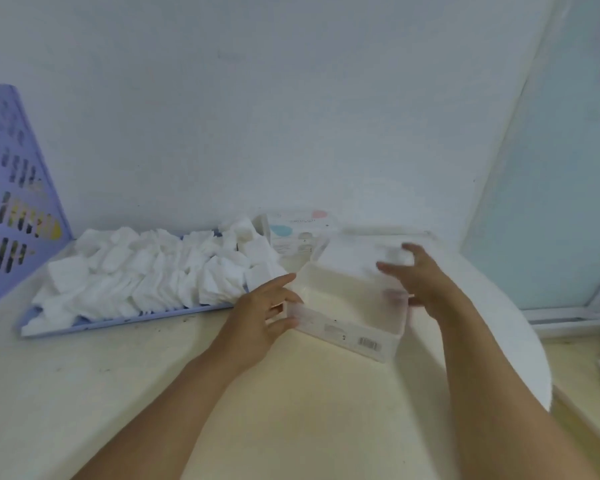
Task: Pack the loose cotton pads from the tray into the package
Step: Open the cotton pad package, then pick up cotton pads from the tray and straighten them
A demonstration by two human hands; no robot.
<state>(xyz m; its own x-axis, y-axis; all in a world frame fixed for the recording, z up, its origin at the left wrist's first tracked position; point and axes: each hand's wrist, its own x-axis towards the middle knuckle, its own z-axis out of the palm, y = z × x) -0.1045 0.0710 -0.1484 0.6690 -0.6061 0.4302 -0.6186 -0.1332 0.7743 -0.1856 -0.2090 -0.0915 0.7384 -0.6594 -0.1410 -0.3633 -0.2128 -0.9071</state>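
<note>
Cream counter against a pale wall; cotton pads heaped on the lavender tray. Left hand grips the clear package; right hand pinches pads inside it

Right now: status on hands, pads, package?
Left hand grips clear package near corner; right hand steadies far side. Cotton pads heaped on tray. Nothing blocking.
</note>
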